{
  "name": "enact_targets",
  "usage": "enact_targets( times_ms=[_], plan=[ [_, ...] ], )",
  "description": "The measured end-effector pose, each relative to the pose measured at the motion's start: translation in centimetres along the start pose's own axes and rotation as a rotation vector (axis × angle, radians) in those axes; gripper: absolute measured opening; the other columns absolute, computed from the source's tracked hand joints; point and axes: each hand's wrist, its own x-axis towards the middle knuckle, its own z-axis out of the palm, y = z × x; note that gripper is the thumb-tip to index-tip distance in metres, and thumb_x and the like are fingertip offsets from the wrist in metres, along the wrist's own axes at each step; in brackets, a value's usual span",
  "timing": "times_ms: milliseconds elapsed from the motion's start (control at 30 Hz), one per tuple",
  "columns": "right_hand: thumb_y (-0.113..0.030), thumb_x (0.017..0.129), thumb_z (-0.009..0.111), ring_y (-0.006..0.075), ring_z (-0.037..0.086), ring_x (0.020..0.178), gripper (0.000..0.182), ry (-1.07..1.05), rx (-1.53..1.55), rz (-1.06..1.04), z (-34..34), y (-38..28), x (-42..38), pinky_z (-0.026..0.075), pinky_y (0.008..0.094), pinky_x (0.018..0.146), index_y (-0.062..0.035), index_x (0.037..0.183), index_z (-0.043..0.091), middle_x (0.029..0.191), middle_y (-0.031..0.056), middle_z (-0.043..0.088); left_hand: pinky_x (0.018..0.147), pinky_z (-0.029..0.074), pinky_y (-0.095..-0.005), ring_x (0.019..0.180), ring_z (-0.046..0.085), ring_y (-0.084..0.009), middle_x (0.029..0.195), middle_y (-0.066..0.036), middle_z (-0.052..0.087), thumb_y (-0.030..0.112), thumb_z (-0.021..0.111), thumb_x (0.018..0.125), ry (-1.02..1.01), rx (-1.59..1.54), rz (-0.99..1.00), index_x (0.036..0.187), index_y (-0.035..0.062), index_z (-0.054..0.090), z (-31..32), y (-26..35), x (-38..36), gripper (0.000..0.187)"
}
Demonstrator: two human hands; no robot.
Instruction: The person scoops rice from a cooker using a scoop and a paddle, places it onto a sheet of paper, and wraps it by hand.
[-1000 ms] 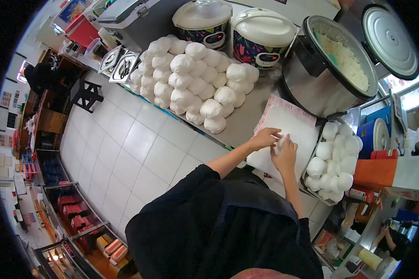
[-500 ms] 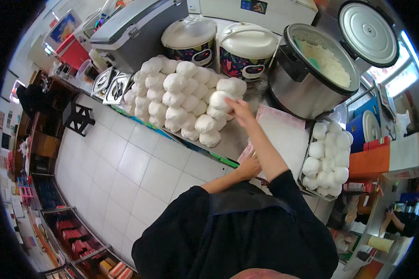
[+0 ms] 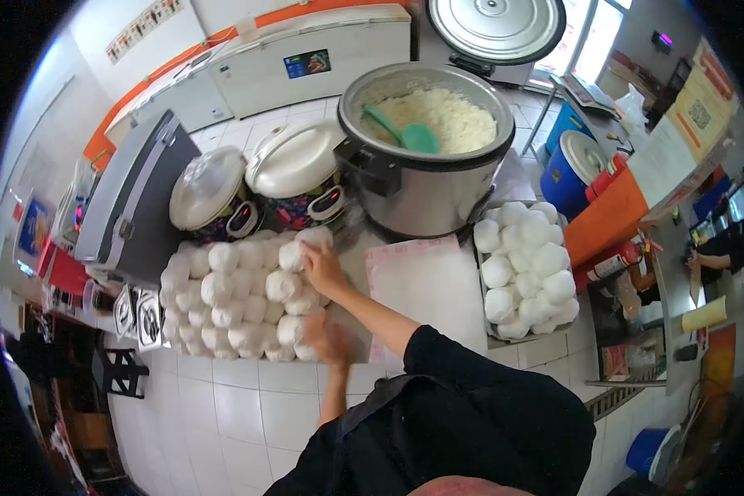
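Balls (image 3: 223, 289) in white wrapping, stacked several layers high, make up the large part that looks done; the stack runs along the near edge of the worktop (image 3: 357, 256). At its far right corner, the right hand (image 3: 326, 273) is partly closed, fingertips against one ball (image 3: 315, 239); whether it grips the ball cannot be told. The left hand (image 3: 329, 339) is blurred beside the stack's near right corner, so neither its opening nor any hold can be made out.

To the right of the stack, white sheets (image 3: 426, 285) with a pink printed border lie flat, reaching the near edge. Beyond them, against their right side, a tray (image 3: 525, 336) holds a heap of smoother white balls (image 3: 498, 272), which seem the portion left to do, though their covering is unclear. Loose rice (image 3: 459, 120) also remains in the big cooker (image 3: 426, 194) behind the sheets, a green spoon (image 3: 420, 138) resting in it. How many balls are wanted overall cannot be told.
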Motion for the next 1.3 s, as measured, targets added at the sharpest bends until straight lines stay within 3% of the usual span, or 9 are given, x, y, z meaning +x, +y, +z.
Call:
enact_targets(
  times_ms=[100, 200, 267, 367, 500, 667, 900, 1067, 1300],
  plan=[
    [-0.022, 0.081, 0.057, 0.0376, 0.05, 0.098, 0.031, -0.423, 0.401, 0.288, 0.3, 0.6, 0.8, 0.04, 0.0444, 0.085, -0.0069, 0.109, 0.056, 0.103, 0.0184, 0.054, 0.105, 0.019, -0.0521, 0.128, 0.023, -0.0446, 0.137, -0.026, 0.028, 0.013, 0.051, 0.082, -0.055, 0.11, -0.229, 0.129, -0.0065, 0.029, -0.5, -2.6, 6.6, 0.055],
    [-0.025, 0.08, 0.06, 0.0334, 0.053, 0.097, 0.035, -0.379, 0.353, 0.145, -0.3, 1.3, 0.9, 0.044, 0.0418, 0.083, -0.0082, 0.111, 0.058, 0.098, 0.0169, 0.057, 0.107, 0.014, -0.0511, 0.133, 0.014, -0.0425, 0.144, -0.025, 0.017, 0.021, 0.052, 0.085, -0.296, 0.321, -0.113, 0.139, -0.0031, 0.015, 1.8, -3.9, 7.1, 0.069],
    [-0.025, 0.079, 0.061, 0.0312, 0.056, 0.092, 0.033, -0.815, 0.176, -0.101, -3.9, 1.5, 3.6, 0.046, 0.0394, 0.08, -0.0092, 0.108, 0.059, 0.098, 0.0148, 0.057, 0.106, 0.014, -0.0534, 0.133, 0.012, -0.0433, 0.144, -0.025, 0.016, 0.021, 0.052, 0.084, -0.411, 0.361, -0.234, 0.138, -0.0036, 0.017, 0.4, -2.0, 8.3, 0.069],
    [-0.021, 0.075, 0.064, 0.0272, 0.059, 0.086, 0.026, -0.644, 0.324, -0.289, -18.4, 0.2, 15.1, 0.048, 0.0371, 0.074, -0.0103, 0.099, 0.064, 0.092, 0.0094, 0.059, 0.104, 0.019, -0.053, 0.133, 0.013, -0.0435, 0.143, -0.026, 0.017, 0.016, 0.054, 0.082, -0.418, 0.389, -0.411, 0.136, -0.0032, 0.023, -0.1, -1.8, 11.1, 0.064],
    [-0.014, 0.071, 0.06, 0.0196, 0.053, 0.081, 0.011, -0.622, -0.285, -0.874, -22.6, 6.5, 34.0, 0.046, 0.0312, 0.058, -0.0157, 0.081, 0.065, 0.078, -0.0014, 0.056, 0.086, 0.042, -0.0418, 0.104, 0.05, -0.0358, 0.111, -0.021, 0.05, -0.001, 0.056, 0.077, 0.106, 0.056, 0.143, 0.113, -0.0023, 0.049, -2.6, 3.0, 24.6, 0.037],
    [-0.022, 0.073, 0.058, 0.0149, 0.046, 0.099, 0.009, -0.96, -0.651, -1.766, -11.6, 17.7, 37.9, 0.042, 0.031, 0.069, -0.0207, 0.077, 0.066, 0.084, -0.0084, 0.058, 0.062, 0.049, -0.0386, 0.068, 0.058, -0.0289, 0.081, -0.014, 0.059, 0.008, 0.058, 0.08, -0.615, -0.314, 0.514, 0.09, 0.0025, 0.063, 2.6, 13.2, 38.0, 0.012],
    [-0.023, 0.074, 0.057, 0.0116, 0.045, 0.103, 0.01, -0.914, -0.424, -1.708, -10.6, 21.6, 38.4, 0.034, 0.0334, 0.085, -0.0203, 0.068, 0.065, 0.081, -0.0098, 0.059, 0.063, 0.05, -0.0422, 0.063, 0.06, -0.0363, 0.068, -0.019, 0.062, 0.034, 0.054, 0.083, -1.351, 0.183, 0.359, 0.075, 0.0, 0.066, 13.7, 18.9, 40.1, 0.037],
    [-0.016, 0.073, 0.061, 0.0153, 0.052, 0.097, 0.008, -1.035, -0.739, -1.405, -14.8, 22.0, 41.1, 0.041, 0.0331, 0.081, -0.0144, 0.079, 0.064, 0.081, -0.0032, 0.06, 0.058, 0.049, -0.0341, 0.058, 0.063, -0.0198, 0.057, -0.008, 0.062, 0.026, 0.054, 0.08, -1.901, 0.382, 0.438, 0.071, -0.0012, 0.066, 22.2, 19.2, 37.3, 0.031],
    [-0.01, 0.074, 0.061, 0.0236, 0.064, 0.074, 0.021, -0.769, -0.908, -0.974, -20.4, 22.0, 43.0, 0.052, 0.0358, 0.063, -0.0046, 0.094, 0.06, 0.079, 0.0082, 0.063, 0.048, 0.046, -0.0306, 0.05, 0.057, -0.0153, 0.055, -0.007, 0.059, 0.021, 0.058, 0.08, -2.026, 0.244, 0.133, 0.066, 0.0017, 0.066, 22.9, 18.6, 38.3, 0.025]
  ],
)
